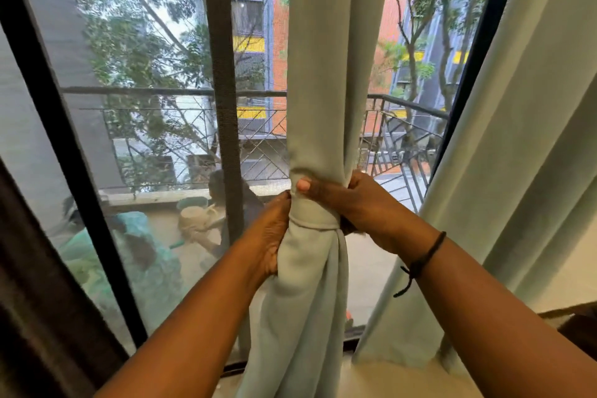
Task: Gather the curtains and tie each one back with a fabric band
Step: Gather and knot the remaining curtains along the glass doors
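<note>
Gripping: both hands on the pale green curtain (pixel 318 81), bunched into one thick soft column mid-window
Band: matching fabric band (pixel 315 215) wrapped snug round the bunch, sitting between the hands
Left hand (pixel 269 237): fingers curled round the folds just below the band
Right hand (pixel 347 195): clutching at band level, thumb pressed on front
Other curtain (pixel 517 155): hanging loose at right

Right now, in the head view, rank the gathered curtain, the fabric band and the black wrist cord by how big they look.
1. gathered curtain, by far the largest.
2. fabric band, wrapped around it.
3. black wrist cord, thinnest; it is nearer the camera, so the gap to the band is unsure.
</note>
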